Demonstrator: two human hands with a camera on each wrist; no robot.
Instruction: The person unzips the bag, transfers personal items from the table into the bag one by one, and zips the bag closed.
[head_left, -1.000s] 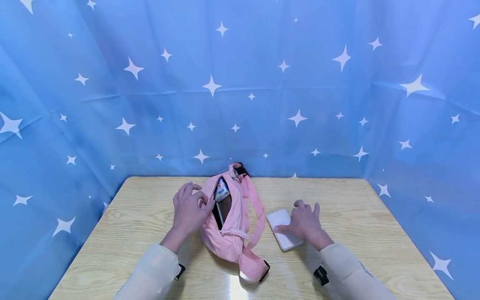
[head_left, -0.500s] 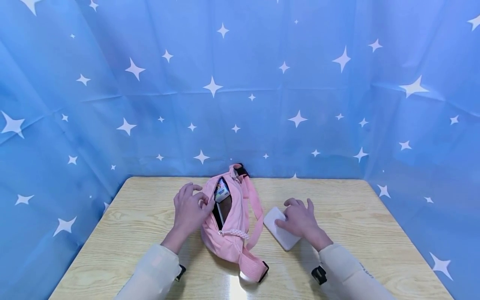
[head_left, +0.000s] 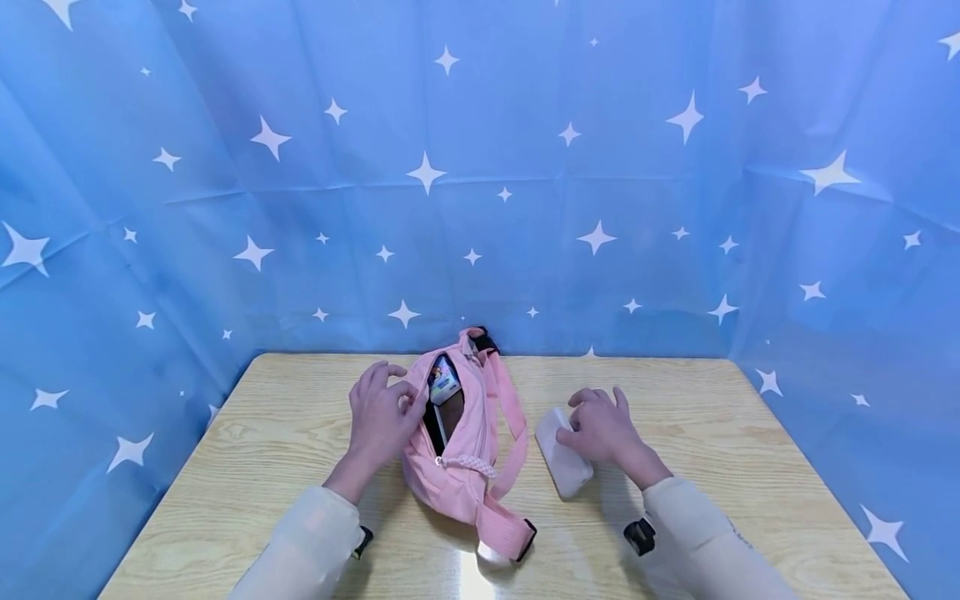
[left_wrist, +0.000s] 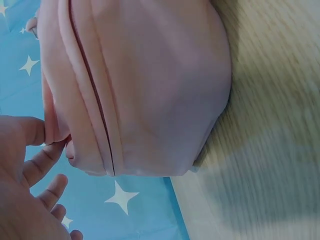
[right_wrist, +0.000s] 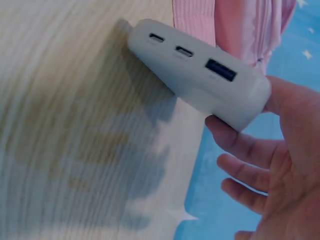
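A pink waist bag (head_left: 442,487) lies on the table with its zipper open. Inside it show a small colourful pack (head_left: 444,381) and a dark flat item with a pale edge (head_left: 451,414). My left hand (head_left: 378,417) pinches the fabric at the opening's left edge between thumb and index finger, as the left wrist view shows. To the right of the bag, my right hand (head_left: 602,427) grips a white power bank (head_left: 561,462) by one side, thumb above and fingers below. The power bank is tilted, and its end with several ports (right_wrist: 192,57) faces the right wrist camera.
The pale wooden table (head_left: 720,442) ends at a blue star-patterned curtain (head_left: 510,275) behind and at both sides. The bag's pink strap (head_left: 512,417) lies between the bag and the power bank, with a black buckle (head_left: 527,542) near the front.
My right hand has taken hold of the power bank and tipped it up from lying flat, its right side raised. The left hand stays at the bag's opening, almost unmoved.
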